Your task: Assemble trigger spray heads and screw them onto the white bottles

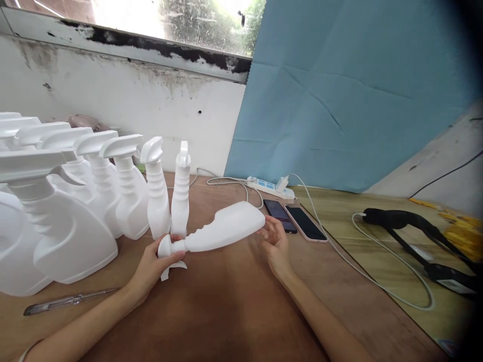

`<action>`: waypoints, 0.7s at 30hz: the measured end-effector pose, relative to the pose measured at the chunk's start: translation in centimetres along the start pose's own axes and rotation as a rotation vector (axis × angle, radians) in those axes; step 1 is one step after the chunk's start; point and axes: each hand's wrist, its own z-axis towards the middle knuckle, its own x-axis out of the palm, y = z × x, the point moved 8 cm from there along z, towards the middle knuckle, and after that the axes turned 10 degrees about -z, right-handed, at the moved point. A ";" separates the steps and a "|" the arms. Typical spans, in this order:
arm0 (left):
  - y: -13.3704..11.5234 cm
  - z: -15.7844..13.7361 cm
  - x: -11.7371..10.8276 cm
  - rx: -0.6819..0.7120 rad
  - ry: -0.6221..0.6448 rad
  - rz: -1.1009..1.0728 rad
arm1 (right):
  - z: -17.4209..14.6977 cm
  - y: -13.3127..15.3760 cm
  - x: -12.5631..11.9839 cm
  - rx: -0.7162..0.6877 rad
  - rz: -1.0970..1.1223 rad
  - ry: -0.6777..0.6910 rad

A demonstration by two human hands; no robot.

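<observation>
A white spray bottle [226,226] lies sideways in the air above the brown table, its base pointing right and slightly up. My left hand [154,266] is closed around its spray head [166,246], and the trigger hangs below the fingers. At the other end, the curled fingers of my right hand [277,246] meet the bottle's base, with the thumb lower and apart from it. Just behind my left hand stand two upright white spray bottles [181,196] [156,196]. More of the same bottles [75,241] crowd the left side.
A screwdriver with a clear handle [71,300] lies at the left front. Two phones [305,223] [279,215] rest beyond my right hand, near a white power strip [267,186] with cables. A black strap-like device [400,221] is at right. Blue cloth [339,100] covers the wall.
</observation>
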 end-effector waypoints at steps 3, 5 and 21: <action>-0.4 0.0 0.2 0.046 0.016 0.027 | 0.1 -0.6 -0.5 0.045 -0.091 -0.047; -0.6 0.0 0.2 0.058 0.019 0.035 | 0.1 -1.0 -0.9 0.080 -0.134 -0.084; -0.5 -0.2 0.5 0.031 0.059 0.052 | -0.1 -0.7 0.0 0.148 0.176 -0.018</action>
